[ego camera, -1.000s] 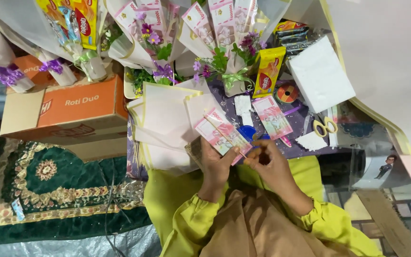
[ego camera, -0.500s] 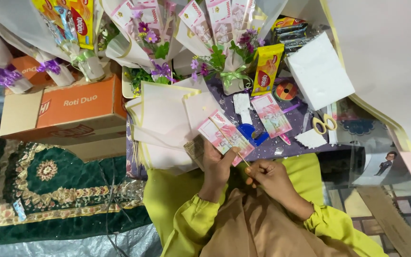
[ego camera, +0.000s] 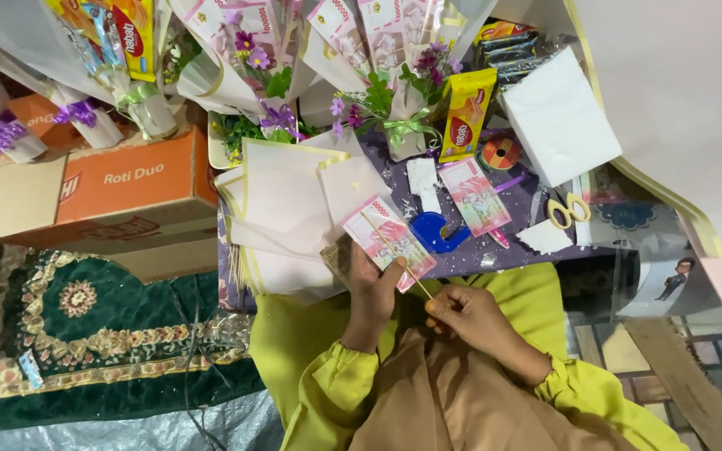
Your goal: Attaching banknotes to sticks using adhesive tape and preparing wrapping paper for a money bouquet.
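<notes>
Head view, looking down at a seated person in yellow sleeves.

Left hand point(ego camera: 371, 282): closed on a pink banknote point(ego camera: 389, 242), thumb on its near edge, fingers behind. Note held tilted, just above the near edge of the purple surface point(ego camera: 470, 255).

Right hand point(ego camera: 471, 316): fingertips pinched on the near end of a thin wooden stick point(ego camera: 396, 254). Stick runs diagonally up and left across the face of the note, touching it. Hands close together but not touching; stick bridges them.

Around the hands:
- Stack of cream paper sheets point(ego camera: 282, 200) just left of the note, partly under the left hand.
- Blue tape dispenser point(ego camera: 436, 231) on the surface just beyond the note.
- Second pink banknote point(ego camera: 475, 195) lying flat, right of the dispenser.
- Yellow-handled scissors point(ego camera: 568, 210) further right, next to a white scrap point(ego camera: 544, 237).
- Small round reel point(ego camera: 500, 154) and a yellow snack pack point(ego camera: 467, 113) standing behind it.
- White paper block point(ego camera: 558, 119) at the far right of the surface.
- Wrapped bouquets point(ego camera: 378, 58) of banknotes, purple flowers and snack packs along the far edge.
- Orange cardboard box point(ego camera: 131, 188) to the left, off the surface.
- Green patterned rug point(ego camera: 85, 334) on the floor below the box.
</notes>
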